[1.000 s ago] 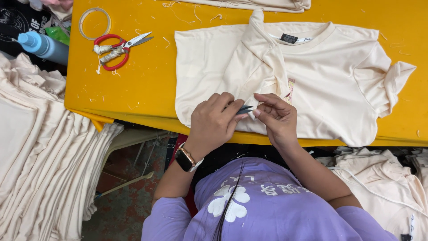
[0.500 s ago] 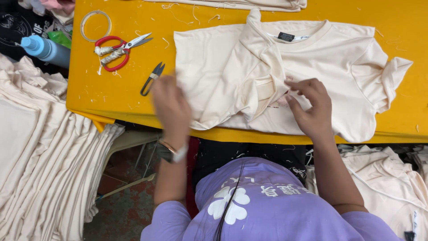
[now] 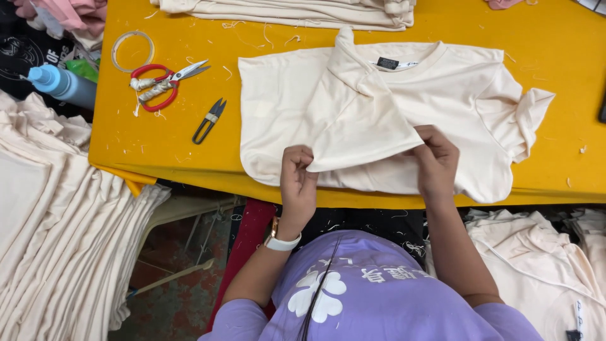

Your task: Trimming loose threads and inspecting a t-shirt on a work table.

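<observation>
Both your left hand (image 3: 298,173) and right hand (image 3: 435,158) pinch the cream T-shirt's (image 3: 391,113) folded near edge; judged mid-fold, next needs flattening on the tabletop (image 3: 158,151).

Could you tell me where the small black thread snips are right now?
The black thread snips lie on the yellow table, left of the cream T-shirt, just below the red-handled scissors.
</observation>
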